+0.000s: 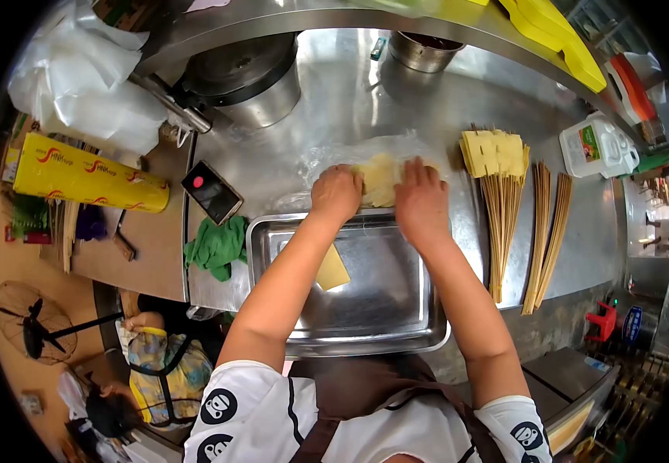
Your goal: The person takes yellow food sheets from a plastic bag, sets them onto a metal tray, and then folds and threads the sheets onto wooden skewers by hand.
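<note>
A stack of pale yellow tofu-skin sheets (pixel 378 184) lies on a crumpled clear plastic bag (pixel 404 145), just behind the steel tray. My left hand (pixel 338 191) is at the left edge of the stack, its fingers curled against the sheets. My right hand (pixel 422 199) rests on the right side with its fingers stretched out over the sheets and the plastic. Below the hands, the steel tray (pixel 373 316) holds a single yellow sheet (pixel 334 268), partly hidden by my left forearm.
To the right lie bamboo skewers with threaded yellow sheets (pixel 495 154) and bundles of bare skewers (pixel 539 239). A phone (pixel 212 192) and green cloth (pixel 217 247) sit left. Behind stand a lidded pot (pixel 250 85), a small pot (pixel 425 54) and a white jug (pixel 597 147).
</note>
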{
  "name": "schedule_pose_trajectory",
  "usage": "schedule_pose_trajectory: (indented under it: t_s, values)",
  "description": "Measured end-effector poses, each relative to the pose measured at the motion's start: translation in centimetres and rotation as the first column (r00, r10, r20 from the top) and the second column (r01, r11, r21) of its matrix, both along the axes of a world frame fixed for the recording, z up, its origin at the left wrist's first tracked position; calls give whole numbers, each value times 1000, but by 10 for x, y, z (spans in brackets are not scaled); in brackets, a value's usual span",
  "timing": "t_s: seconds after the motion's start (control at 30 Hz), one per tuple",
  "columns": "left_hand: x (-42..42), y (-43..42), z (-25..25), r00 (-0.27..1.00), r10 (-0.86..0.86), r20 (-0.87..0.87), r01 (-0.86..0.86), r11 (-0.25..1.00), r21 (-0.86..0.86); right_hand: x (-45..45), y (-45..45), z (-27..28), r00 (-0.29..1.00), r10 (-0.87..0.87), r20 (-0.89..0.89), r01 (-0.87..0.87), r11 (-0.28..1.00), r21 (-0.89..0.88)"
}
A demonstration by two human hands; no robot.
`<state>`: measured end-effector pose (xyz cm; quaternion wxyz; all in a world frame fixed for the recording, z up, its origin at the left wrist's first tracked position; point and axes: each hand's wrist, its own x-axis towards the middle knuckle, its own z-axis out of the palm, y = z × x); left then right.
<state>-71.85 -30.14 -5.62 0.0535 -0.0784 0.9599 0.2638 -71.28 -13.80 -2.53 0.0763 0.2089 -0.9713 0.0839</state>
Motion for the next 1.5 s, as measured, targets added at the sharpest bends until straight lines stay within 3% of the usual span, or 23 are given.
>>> schedule_pose_trajectory:
  t_s: [0.03, 0.17, 0.23, 0.3, 0.33, 0.4, 0.5, 0.67, 0.77, 0.9, 1.0, 1.07, 1.2, 1.37, 1.43, 1.5]
  values:
    - [-4, 4, 4, 999, 30, 35, -28, 998, -62, 0, 7, 2, 990, -136, -40, 137, 991, 11]
    - [-15, 17, 16, 989, 97, 109, -83, 989, -126, 18, 45, 4, 981, -179, -81, 170, 980, -103]
    - [-23, 14, 34, 941, 96, 325, -138, 984, 111, 35, 53, 13, 978, -195, -75, 180, 969, -168]
    - [-29, 5, -8, 954, 102, 283, -142, 982, 124, 55, 60, 15, 988, -153, -12, 141, 937, -319]
    - [-33, 1, -22, 939, 133, 318, -228, 931, 284, 64, 62, 14, 988, -155, 0, 144, 918, -369]
    - [-32, 4, 4, 877, 132, 461, -389, 758, 524, 82, 69, 10, 987, -162, 21, 155, 893, -422]
    - [-41, 1, -4, 808, 73, 585, -412, 780, 472, 100, 81, 2, 985, -170, 37, 167, 863, -476]
    - [-41, 18, 7, 863, 123, 490, -433, 681, 590, 113, 101, -20, 979, -201, 37, 194, 861, -471]
    - [-36, 30, 9, 930, 118, 349, -317, 739, 595, 116, 103, -36, 967, -243, 77, 248, 823, -512]
    - [-43, 44, 9, 913, 232, 336, -374, 807, 458, 108, 101, -40, 968, -218, 120, 249, 804, -540]
    - [-48, 40, -3, 850, 206, 486, -466, 724, 508, 106, 102, -41, 969, -194, 154, 246, 816, -523]
    - [-52, 30, -27, 807, 154, 571, -562, 498, 660, 107, 102, -41, 965, -184, 186, 256, 813, -523]
    - [-47, 40, -22, 842, 162, 515, -533, 397, 747, 107, 102, -41, 964, -186, 188, 259, 812, -523]
    - [-49, 52, -2, 892, 135, 430, -448, 378, 810, 103, 101, -43, 968, -186, 171, 250, 798, -548]
    - [-52, 54, -2, 902, 144, 408, -431, 384, 817, 91, 104, -46, 967, -184, 179, 256, 745, -616]
    - [-53, 53, -8, 903, 167, 396, -428, 433, 794, 69, 100, -40, 940, -280, 195, 330, 600, -728]
